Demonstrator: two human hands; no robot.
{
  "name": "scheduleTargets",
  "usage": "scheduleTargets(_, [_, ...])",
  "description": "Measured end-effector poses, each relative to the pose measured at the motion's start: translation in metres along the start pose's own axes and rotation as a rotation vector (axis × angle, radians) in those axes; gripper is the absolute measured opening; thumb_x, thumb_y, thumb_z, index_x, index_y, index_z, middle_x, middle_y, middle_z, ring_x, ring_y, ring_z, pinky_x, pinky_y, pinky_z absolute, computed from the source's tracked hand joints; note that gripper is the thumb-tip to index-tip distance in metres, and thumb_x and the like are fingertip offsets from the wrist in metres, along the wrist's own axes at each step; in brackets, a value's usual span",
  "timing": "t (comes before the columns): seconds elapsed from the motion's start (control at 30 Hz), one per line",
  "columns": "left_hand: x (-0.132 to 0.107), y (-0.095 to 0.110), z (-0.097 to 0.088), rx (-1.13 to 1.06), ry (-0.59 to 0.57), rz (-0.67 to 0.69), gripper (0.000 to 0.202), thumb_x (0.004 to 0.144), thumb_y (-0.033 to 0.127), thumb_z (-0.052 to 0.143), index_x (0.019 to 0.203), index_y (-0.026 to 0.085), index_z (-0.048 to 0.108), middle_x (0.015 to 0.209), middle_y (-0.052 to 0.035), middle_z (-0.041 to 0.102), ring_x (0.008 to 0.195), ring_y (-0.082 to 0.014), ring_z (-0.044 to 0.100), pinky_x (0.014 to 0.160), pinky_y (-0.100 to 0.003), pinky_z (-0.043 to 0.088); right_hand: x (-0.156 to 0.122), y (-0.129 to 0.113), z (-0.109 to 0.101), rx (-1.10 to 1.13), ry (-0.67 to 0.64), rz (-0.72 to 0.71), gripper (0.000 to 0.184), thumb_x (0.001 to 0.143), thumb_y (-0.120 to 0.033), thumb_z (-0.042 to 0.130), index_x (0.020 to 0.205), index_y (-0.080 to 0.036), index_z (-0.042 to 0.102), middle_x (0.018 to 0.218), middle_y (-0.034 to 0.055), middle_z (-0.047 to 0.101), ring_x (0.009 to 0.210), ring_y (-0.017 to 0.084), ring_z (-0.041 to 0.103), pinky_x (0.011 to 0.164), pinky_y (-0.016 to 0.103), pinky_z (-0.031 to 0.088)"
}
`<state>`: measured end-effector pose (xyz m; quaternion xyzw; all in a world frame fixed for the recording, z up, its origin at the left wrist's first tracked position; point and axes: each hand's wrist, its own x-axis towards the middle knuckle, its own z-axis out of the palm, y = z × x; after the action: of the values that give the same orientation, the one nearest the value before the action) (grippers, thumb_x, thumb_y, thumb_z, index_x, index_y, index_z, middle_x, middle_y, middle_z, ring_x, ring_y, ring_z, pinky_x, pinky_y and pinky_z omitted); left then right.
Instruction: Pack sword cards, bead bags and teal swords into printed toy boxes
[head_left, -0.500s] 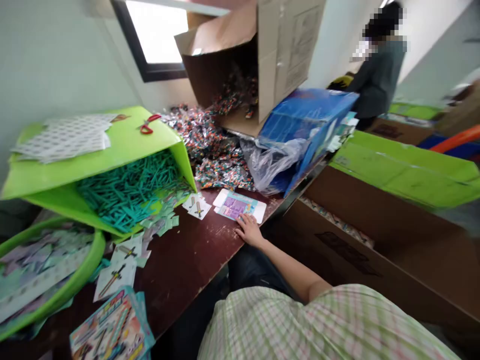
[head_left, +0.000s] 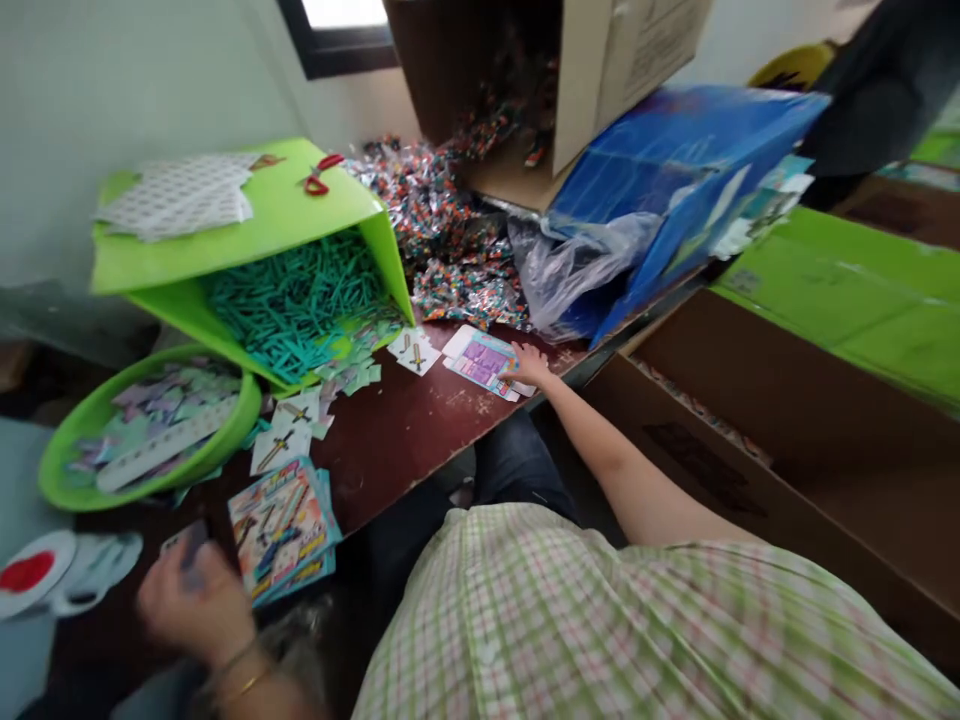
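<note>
Right grip (head_left: 529,365) rests open-fingered on a purple-and-blue printed card (head_left: 480,360) at the right edge of a cluttered dark brown wooden surface (head_left: 405,440). The blurred left grip (head_left: 195,605), near left, cannot be read as open or closed. A tipped lime-green plastic box (head_left: 300,225) stands against the pale wall (head_left: 112,80).

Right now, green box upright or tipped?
Tipped. The green box lies on its side, open mouth facing sideways, with teal sticks spilling out of it.

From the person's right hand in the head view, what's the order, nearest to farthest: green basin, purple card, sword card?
1. The purple card, under the right hand.
2. The sword card, just left of that.
3. The green basin, far left on the table.
</note>
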<state>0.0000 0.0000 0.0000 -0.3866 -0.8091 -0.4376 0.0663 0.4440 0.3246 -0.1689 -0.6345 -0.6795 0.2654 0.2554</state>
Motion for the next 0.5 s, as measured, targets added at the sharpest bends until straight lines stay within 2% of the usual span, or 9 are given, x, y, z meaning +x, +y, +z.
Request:
scheduleTargets(0.03, [-0.012, 0.0, 0.017, -0.025, 0.013, -0.002, 0.029, 0.079, 0.055, 0.068, 0.091, 0.029, 0.075, 0.109, -0.008, 0.076, 0.127, -0.0458, 0.061, 0.117, -0.072, 0.038, -0.001, 0.0, 0.003, 0.008, -0.021, -0.008, 0.073, 0.072, -0.058, 0.091, 0.124, -0.012, 0.067, 0.147, 0.029, 0.058, 0.147, 0.043, 0.043, 0.121, 0.069, 0.028])
scheduleTargets(0.07, [-0.025, 0.004, 0.036, -0.097, -0.06, -0.001, 0.03, 0.079, 0.054, 0.068, 0.089, 0.027, 0.075, 0.106, -0.0094, 0.076, 0.124, -0.0431, 0.063, 0.117, -0.068, 0.04, -0.004, 0.0, 0.006, 0.022, -0.033, -0.021, 0.07, 0.068, -0.054, 0.094, 0.119, -0.014, 0.069, 0.145, 0.0293, 0.059, 0.144, 0.045, 0.045, 0.12, 0.071, 0.028])
scheduleTargets(0.13, [-0.058, 0.019, 0.079, -0.283, -0.344, -0.036, 0.033, 0.078, 0.054, 0.072, 0.093, 0.024, 0.076, 0.109, -0.0109, 0.076, 0.119, -0.0369, 0.065, 0.117, -0.06, 0.042, -0.013, 0.0, 0.011, 0.068, -0.027, -0.059, 0.063, 0.066, -0.053, 0.095, 0.111, -0.017, 0.07, 0.141, 0.0292, 0.061, 0.14, 0.047, 0.049, 0.119, 0.073, 0.03])
scheduleTargets(0.17, [-0.076, 0.028, 0.1, -0.381, -0.48, -0.095, 0.035, 0.077, 0.054, 0.076, 0.093, 0.023, 0.077, 0.108, -0.0115, 0.077, 0.114, -0.0344, 0.067, 0.114, -0.056, 0.045, -0.019, 0.0, 0.012, 0.096, -0.017, -0.081, 0.06, 0.068, -0.056, 0.093, 0.108, -0.018, 0.07, 0.139, 0.0287, 0.062, 0.139, 0.047, 0.05, 0.118, 0.072, 0.031])
scheduleTargets(0.23, [-0.113, 0.048, 0.14, -0.562, -0.761, -0.29, 0.036, 0.072, 0.051, 0.084, 0.091, 0.021, 0.078, 0.102, -0.0117, 0.078, 0.1, -0.0294, 0.07, 0.106, -0.05, 0.052, -0.033, 0.001, 0.014, 0.147, 0.002, -0.12, 0.056, 0.072, -0.062, 0.088, 0.104, -0.02, 0.069, 0.136, 0.0257, 0.064, 0.139, 0.044, 0.05, 0.117, 0.066, 0.035])
scheduleTargets(0.3, [-0.143, 0.062, 0.172, -0.661, -1.024, -0.565, 0.035, 0.066, 0.043, 0.091, 0.088, 0.019, 0.079, 0.09, -0.0091, 0.078, 0.084, -0.0235, 0.07, 0.102, -0.048, 0.054, -0.051, 0.002, 0.016, 0.167, -0.004, -0.141, 0.055, 0.072, -0.063, 0.087, 0.103, -0.022, 0.069, 0.132, 0.0231, 0.066, 0.138, 0.041, 0.051, 0.114, 0.058, 0.041])
scheduleTargets(0.37, [-0.163, 0.07, 0.193, -0.702, -1.137, -0.753, 0.038, 0.063, 0.04, 0.096, 0.088, 0.017, 0.078, 0.081, -0.0064, 0.077, 0.073, -0.0197, 0.069, 0.097, -0.047, 0.057, -0.073, 0.002, 0.019, 0.172, -0.02, -0.147, 0.052, 0.07, -0.058, 0.089, 0.101, -0.022, 0.07, 0.12, 0.0218, 0.07, 0.129, 0.04, 0.059, 0.106, 0.054, 0.047])
scheduleTargets(0.43, [-0.169, 0.071, 0.203, -0.755, -1.139, -0.834, 0.044, 0.061, 0.044, 0.098, 0.088, 0.016, 0.078, 0.082, -0.0071, 0.078, 0.072, -0.0192, 0.07, 0.095, -0.047, 0.058, -0.1, 0.001, 0.024, 0.21, -0.078, -0.12, 0.049, 0.07, -0.054, 0.087, 0.102, -0.02, 0.072, 0.105, 0.0186, 0.074, 0.111, 0.037, 0.068, 0.096, 0.052, 0.054])
scheduleTargets(0.5, [-0.166, 0.069, 0.204, -0.864, -1.115, -0.878, 0.054, 0.057, 0.052, 0.1, 0.089, 0.015, 0.079, 0.089, -0.0103, 0.081, 0.08, -0.0216, 0.074, 0.1, -0.046, 0.058, -0.129, -0.002, 0.03, 0.366, -0.198, -0.037, 0.05, 0.072, -0.053, 0.08, 0.107, -0.018, 0.073, 0.1, 0.0144, 0.077, 0.097, 0.033, 0.072, 0.089, 0.05, 0.058])
